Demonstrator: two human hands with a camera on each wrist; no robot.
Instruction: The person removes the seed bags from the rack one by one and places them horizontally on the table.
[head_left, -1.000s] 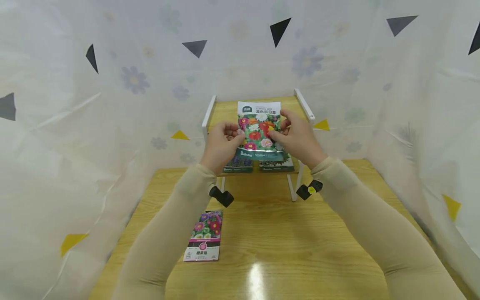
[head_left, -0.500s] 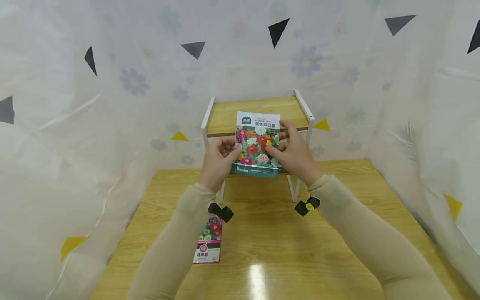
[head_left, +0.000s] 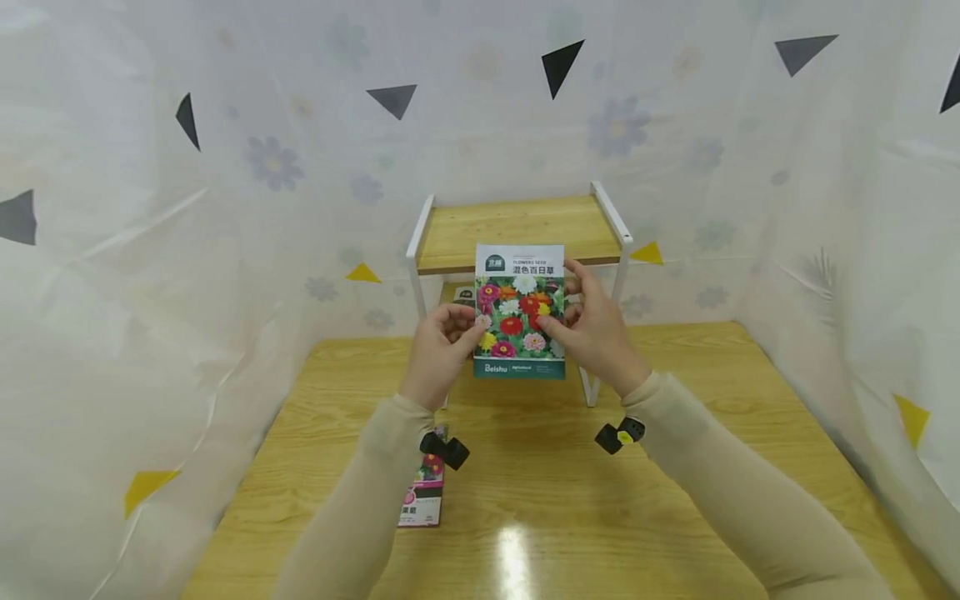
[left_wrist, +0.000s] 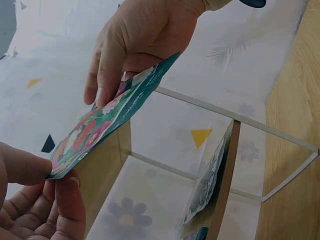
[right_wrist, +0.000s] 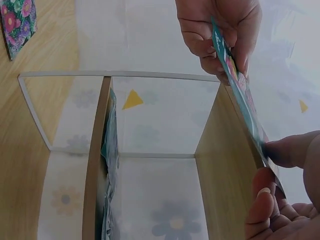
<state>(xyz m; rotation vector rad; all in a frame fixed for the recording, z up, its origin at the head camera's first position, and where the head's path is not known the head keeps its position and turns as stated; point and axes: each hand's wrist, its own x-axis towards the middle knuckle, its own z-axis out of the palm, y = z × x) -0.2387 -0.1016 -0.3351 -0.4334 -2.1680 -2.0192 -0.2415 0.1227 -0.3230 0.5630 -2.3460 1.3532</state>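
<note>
Both hands hold up one flower seed packet [head_left: 519,312], printed with bright zinnias above a green "Beishu" band, in front of the small shelf. The left hand [head_left: 444,350] pinches its left edge, thumb on the front. My right hand [head_left: 597,333] pinches the opposite edge in the same way, its thumb over the flower picture. Seen from the left wrist, the packet [left_wrist: 107,117] is thin and tilted between the two hands. On the shelf's lower board lie other seed packets [right_wrist: 110,165], mostly hidden behind the held one in the head view.
A two-tier shelf [head_left: 517,229] with wooden boards and white metal frame stands at the back of the wooden table [head_left: 600,500]. Another seed packet [head_left: 423,502] with a pink stripe lies on the table, partly covered by the left forearm. Pale patterned sheeting [head_left: 480,117] hangs behind.
Both hands have lowered the zinnia packet and drawn it back from the shelf, so the bare top board shows more. The left forearm covers more of the packet on the table.
</note>
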